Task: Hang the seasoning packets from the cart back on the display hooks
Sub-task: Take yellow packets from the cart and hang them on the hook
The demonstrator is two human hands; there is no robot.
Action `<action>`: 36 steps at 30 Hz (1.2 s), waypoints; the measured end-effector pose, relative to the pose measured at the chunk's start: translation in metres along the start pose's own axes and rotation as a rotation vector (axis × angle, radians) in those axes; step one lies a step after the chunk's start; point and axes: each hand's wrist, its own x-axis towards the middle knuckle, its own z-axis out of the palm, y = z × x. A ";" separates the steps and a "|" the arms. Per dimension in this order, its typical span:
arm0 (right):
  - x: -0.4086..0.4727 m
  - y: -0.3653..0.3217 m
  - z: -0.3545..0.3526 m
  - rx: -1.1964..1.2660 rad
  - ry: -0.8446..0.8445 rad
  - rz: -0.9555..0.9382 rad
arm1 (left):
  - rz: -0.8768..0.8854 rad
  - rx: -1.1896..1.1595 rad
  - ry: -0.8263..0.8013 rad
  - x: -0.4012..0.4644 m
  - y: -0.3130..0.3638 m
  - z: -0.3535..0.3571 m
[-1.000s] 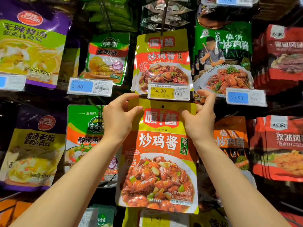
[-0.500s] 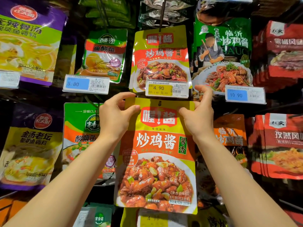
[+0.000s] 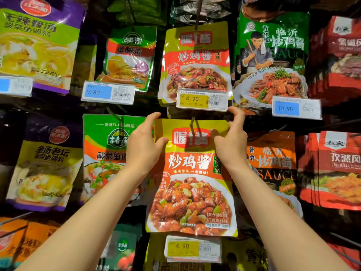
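Store display wall of hanging packets ahead. My left hand [image 3: 143, 147] and right hand [image 3: 230, 145] pinch yellow seasoning packet [image 3: 192, 184] top corners, packet between them, hook [image 3: 192, 122] at its hole.

tag 5.80 [image 3: 108, 92], blue, below a green fish pouch | tag 10.90 [image 3: 296, 108], blue, under the green sauce pouch | yellow tag 4.90 [image 3: 202, 100], mid row | second yellow 4.90 tag [image 3: 193, 248], low centre | part of a blue tag [image 3: 15, 86] at the left edge, price unreadable
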 end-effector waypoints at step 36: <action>-0.329 -0.181 0.047 0.016 -0.799 -0.138 | -0.116 0.390 -0.402 -0.284 -0.071 -0.299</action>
